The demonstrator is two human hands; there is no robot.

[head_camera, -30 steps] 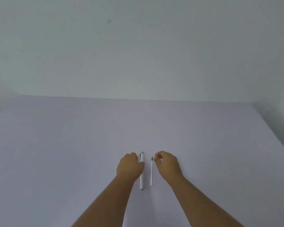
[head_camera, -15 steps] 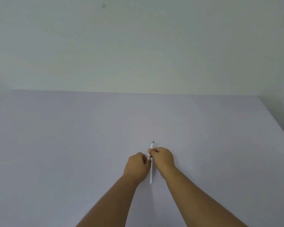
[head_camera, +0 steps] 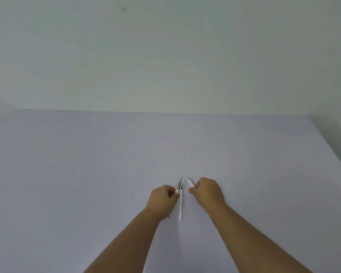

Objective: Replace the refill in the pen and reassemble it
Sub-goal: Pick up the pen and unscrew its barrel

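The pen is in two pieces over the pale table (head_camera: 87, 174). My left hand (head_camera: 163, 200) is shut on one pen piece (head_camera: 178, 185), whose thin grey pointed end sticks up and away from me. My right hand (head_camera: 208, 192) is shut on the other pen piece (head_camera: 191, 183), a short white part with a silvery end. Between my hands a thin white refill (head_camera: 180, 206) with a dark tip lies flat on the table, pointing away from me. It is close to my left fingers; I cannot tell whether they touch it.
The table's far edge meets a plain wall (head_camera: 165, 56). Its right edge (head_camera: 333, 154) runs diagonally toward me. A small dark bit (head_camera: 168, 217) shows by my left wrist.
A second ago the pen lay whole beside the refill. Both hands closed on it together, and now they have moved apart, each with one piece of the pen.
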